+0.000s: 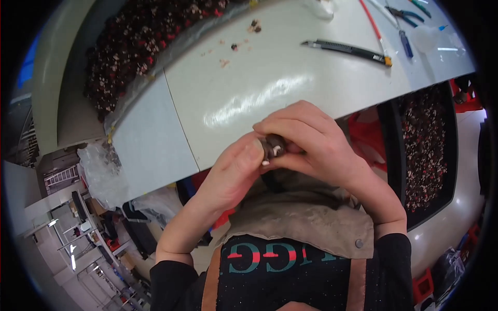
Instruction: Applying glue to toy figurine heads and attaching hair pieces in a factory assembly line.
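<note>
Between my two hands, just off the table's near edge, is a small dark brown piece with pale bits on it; its exact kind is hard to make out. My left hand presses it with the thumb from the left side. From the right, my right hand pinches the same piece, its fingers curled over the top. Parts of the piece are hidden behind the fingers. A heap of similar dark, red and pale small pieces lies on clear plastic at the far left.
On the white table lie a black utility knife, pliers, a blue-handled screwdriver and a few crumbs. A black tray of more small pieces stands at the right. Red stools are under the table.
</note>
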Tool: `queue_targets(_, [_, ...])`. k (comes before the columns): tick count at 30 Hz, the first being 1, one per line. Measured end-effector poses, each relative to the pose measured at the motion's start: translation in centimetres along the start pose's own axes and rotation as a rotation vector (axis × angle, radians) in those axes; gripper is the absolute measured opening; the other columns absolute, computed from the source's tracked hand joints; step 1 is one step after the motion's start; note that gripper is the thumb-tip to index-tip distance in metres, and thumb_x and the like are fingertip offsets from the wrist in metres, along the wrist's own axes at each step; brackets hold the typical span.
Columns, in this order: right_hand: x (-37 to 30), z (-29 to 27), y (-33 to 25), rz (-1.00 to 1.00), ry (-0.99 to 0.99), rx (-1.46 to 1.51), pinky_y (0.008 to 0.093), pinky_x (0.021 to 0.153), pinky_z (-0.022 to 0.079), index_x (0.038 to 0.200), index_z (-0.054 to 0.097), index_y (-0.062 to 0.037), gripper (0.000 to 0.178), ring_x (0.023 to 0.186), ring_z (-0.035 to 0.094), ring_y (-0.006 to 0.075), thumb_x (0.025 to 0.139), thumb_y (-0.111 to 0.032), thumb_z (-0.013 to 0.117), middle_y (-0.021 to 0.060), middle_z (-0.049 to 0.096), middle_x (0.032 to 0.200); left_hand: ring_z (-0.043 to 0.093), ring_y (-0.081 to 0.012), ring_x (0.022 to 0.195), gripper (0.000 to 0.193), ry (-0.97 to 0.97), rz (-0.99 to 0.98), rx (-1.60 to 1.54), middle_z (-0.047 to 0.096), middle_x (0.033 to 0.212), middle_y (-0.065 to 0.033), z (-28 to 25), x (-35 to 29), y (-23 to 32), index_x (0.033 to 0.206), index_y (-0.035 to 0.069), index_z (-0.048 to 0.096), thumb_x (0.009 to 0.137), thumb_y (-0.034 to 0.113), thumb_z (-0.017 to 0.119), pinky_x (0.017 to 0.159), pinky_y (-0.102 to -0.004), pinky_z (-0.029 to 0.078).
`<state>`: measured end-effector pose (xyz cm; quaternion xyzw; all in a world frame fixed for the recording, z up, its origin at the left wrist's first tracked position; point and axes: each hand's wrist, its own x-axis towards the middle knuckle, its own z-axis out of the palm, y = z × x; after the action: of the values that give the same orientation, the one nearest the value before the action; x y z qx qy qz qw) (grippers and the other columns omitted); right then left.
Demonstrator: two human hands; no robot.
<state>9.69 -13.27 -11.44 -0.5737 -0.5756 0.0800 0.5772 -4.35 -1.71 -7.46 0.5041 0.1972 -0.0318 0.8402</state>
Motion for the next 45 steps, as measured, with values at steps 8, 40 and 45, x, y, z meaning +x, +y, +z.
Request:
queue_targets(8, [-6.2,0.0,-1.0,0.433,-0.214,0.493,0.0357,0.093,0.043,0.119,0.055,-0.0036,0.045,0.111,0.052,0.0276,0.076,-0.008,0.068,0.0138,0.054,0.121,0.054,-0.0212,0.111,0.058,-0.064,-0.136,0.084,0.056,0.117,-0.0139,-0.5,-1.9,-4.5,0.125,-0.002,0.046,0.091,0.045,0.049,0.095,-0.0322,0.041])
queue_targets(40, [-7.6,0.4,0.0,0.635,-0.242,0.561,0.0355,0.092,0.044,0.112,0.058,-0.0025,0.037,0.109,0.055,0.0263,0.075,0.0,0.056,0.0147,0.055,0.118,0.055,-0.0163,0.108,0.051,0.074,0.061,0.186,0.054,0.116,-0.0103,0.0,-1.8,-7.3,0.128,0.001,0.039,0.084,0.006,0.065,0.092,-0.0289,0.043])
queue_targets(45, [-7.7,0.5,0.0,0.648,-0.226,0.607,0.0339,0.092,0.044,0.112,0.058,-0.0017,0.037,0.108,0.056,0.0236,0.076,0.001,0.056,0.0143,0.056,0.117,0.054,-0.0166,0.11,0.051,0.067,0.044,0.344,0.052,0.12,-0.0104,-0.2,-2.0,-7.1,0.128,0.001,0.038,0.084,0.006,0.064,0.093,-0.0291,0.043])
